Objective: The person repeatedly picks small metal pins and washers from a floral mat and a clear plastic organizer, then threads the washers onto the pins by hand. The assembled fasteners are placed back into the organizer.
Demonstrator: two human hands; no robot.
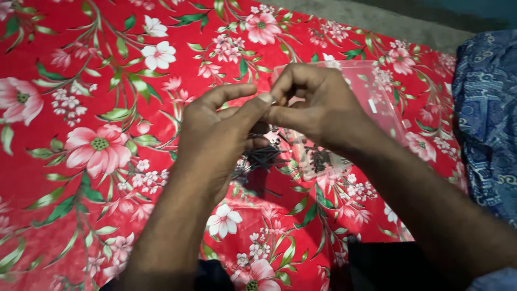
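Left hand: the left hand (215,140) is held above the red floral cloth (81,108), thumb and forefinger stretched toward the other hand and pinched on something small at the meeting point; what is pinched cannot be made out.
Right hand: the right hand (318,105) is curled, its fingertips closed against the left thumb tip, so a tiny part appears to be gripped between both hands.
Small dark parts: a loose heap of dark parts (264,159) is seen lying on the cloth just under the hands, partly hidden by the left palm.
Clear plastic box: a clear plastic box (377,102) is laid on the cloth behind and beside the right hand; more dark pieces (321,160) are held in its near corner.
Blue patterned fabric: a blue patterned fabric (487,118) is seen at the right edge, well apart from the hands.
Step in hand: it is judged that one small piece is being fitted or separated between the fingertips.
Next move: a steady fine pinch is called for, kept over the cloth so that nothing dropped is lost.
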